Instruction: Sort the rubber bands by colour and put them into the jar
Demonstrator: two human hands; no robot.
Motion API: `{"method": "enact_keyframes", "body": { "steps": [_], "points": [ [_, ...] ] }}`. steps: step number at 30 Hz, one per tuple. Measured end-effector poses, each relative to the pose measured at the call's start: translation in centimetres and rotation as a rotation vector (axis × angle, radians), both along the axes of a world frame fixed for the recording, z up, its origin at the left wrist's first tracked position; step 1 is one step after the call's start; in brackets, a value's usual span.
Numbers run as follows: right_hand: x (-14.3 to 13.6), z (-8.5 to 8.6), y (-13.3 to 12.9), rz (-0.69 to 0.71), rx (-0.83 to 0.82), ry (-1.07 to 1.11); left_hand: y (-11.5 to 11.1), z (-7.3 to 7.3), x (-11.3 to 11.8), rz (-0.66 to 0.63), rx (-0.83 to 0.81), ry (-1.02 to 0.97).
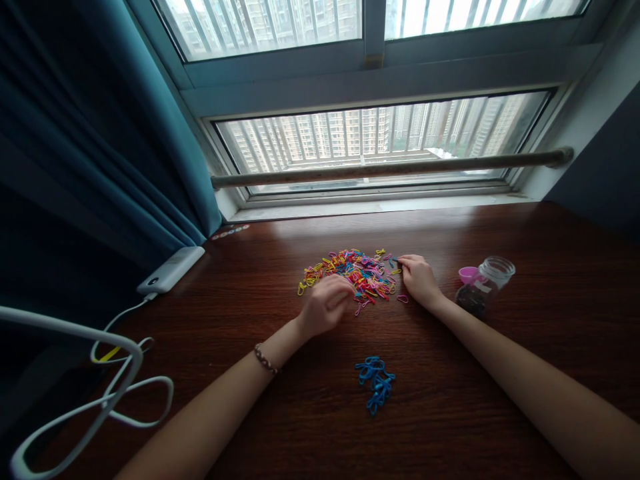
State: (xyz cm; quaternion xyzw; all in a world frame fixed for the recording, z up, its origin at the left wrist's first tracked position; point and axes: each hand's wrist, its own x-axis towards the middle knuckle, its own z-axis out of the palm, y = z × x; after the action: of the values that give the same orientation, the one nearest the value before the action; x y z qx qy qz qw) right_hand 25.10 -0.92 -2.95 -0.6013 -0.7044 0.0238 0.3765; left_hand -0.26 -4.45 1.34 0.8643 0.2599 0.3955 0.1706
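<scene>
A pile of small multicoloured loops (357,270) lies spread on the dark wooden table. My left hand (327,301) is at the pile's near left edge, its fingers curled together and slightly blurred; what they pinch is too small to make out. At the pile's right side my right hand (417,277) rests with fingers closed, the fingertips at a small blue loop (395,259). Nearer to me, apart from the pile, sits a small heap of only blue loops (376,385).
Right of my right hand stands a clear jar (483,290) with dark contents, beside a pink cup (468,274). A white power strip (171,270) and looping white cable (120,397) are at the left, by the blue curtain (150,133). Behind the table (280,427) is a window.
</scene>
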Motion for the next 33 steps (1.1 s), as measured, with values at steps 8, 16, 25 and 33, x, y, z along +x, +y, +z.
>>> {"method": "enact_keyframes", "body": {
  "steps": [8, 16, 25, 33],
  "points": [
    [-0.1, 0.3, -0.1, -0.036, 0.059, 0.141, -4.3, 0.9, 2.6, -0.5, 0.025, 0.303],
    [-0.7, 1.6, -0.6, -0.042, 0.041, 0.418, -2.5, 0.8, 1.7, -0.396, -0.033, 0.246],
    [-3.9, 4.9, -3.8, 0.649, -0.563, 0.848, 4.2, -1.6, -2.6, 0.332, 0.09, 0.244],
    [-5.5, 7.0, -6.5, 1.261, -0.894, 0.292, 4.0, -2.1, -2.4, 0.334, 0.003, 0.455]
  ]
}}
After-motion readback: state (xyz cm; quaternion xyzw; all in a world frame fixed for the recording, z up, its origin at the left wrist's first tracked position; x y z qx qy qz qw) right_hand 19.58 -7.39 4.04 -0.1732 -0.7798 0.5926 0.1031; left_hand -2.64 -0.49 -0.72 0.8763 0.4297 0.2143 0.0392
